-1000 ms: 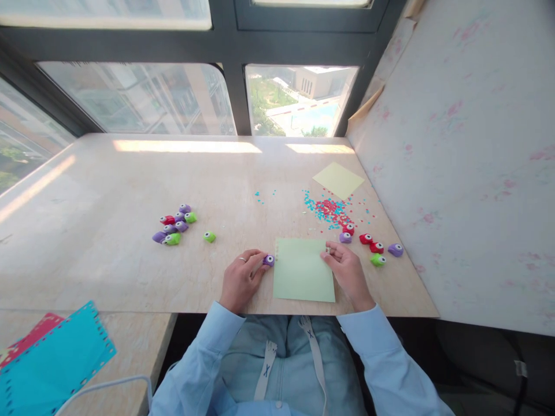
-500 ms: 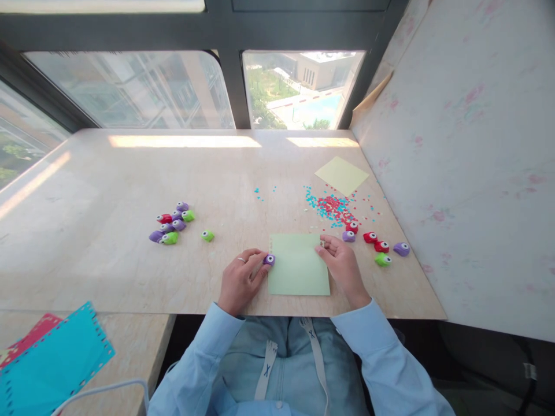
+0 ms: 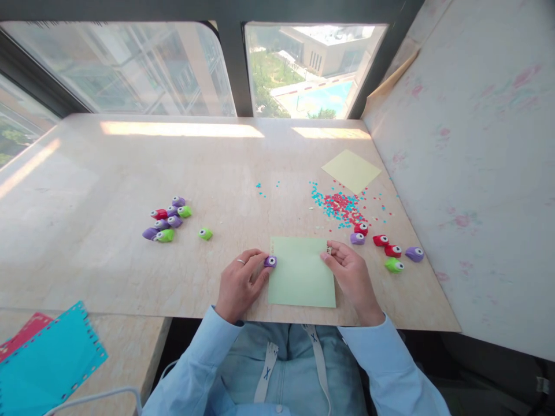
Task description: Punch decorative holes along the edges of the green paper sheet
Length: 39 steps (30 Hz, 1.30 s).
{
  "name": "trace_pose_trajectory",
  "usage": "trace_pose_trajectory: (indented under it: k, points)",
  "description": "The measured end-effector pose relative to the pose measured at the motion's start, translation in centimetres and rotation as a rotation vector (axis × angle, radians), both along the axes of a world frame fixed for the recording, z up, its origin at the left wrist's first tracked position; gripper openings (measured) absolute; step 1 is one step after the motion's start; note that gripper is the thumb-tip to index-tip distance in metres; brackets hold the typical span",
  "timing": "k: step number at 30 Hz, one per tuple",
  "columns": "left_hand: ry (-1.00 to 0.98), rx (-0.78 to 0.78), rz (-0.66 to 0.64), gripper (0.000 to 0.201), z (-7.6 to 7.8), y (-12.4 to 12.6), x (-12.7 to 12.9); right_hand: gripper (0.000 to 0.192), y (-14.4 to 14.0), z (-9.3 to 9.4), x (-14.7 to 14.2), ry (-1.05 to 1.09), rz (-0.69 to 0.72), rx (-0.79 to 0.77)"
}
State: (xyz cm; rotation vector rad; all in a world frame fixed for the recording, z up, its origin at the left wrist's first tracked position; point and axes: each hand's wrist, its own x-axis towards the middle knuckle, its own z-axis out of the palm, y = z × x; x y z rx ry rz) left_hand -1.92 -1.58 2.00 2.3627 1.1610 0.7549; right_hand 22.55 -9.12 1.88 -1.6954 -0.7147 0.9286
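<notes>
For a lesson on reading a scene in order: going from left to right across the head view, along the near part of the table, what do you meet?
Blue punched sheet → cluster of small punches → lone green punch → left hand → purple punch → green paper → right hand → purple punch at far right.

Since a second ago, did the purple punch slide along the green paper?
No. The purple punch stays at the green paper's left edge, near its top corner.
</notes>
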Motion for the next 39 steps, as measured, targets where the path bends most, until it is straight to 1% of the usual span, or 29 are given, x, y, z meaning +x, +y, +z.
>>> trace_pose_trajectory:
  k: [7,13,20,25,39]
  points:
    - [0.003,0.013,0.004,0.021,-0.2,0.1,0.0,0.049,0.3,0.0,-0.2,-0.027,-0.030,-0.008]
    - [-0.043,-0.001,-0.015,0.020,0.1,0.1,0.0,0.053,0.7,0.0,-0.3,-0.024,-0.044,0.000]
    - [-0.076,-0.016,-0.027,0.018,0.1,0.1,0.0,0.048,0.8,-0.5,-0.2,-0.010,-0.063,0.018]
    - [-0.081,-0.012,-0.033,0.019,0.1,0.1,-0.1,0.047,0.9,-0.7,0.0,-0.057,-0.059,0.010]
    - [-0.085,-0.033,-0.038,0.020,0.1,0.1,-0.2,0.047,1.0,-0.6,-0.1,-0.096,-0.072,-0.005]
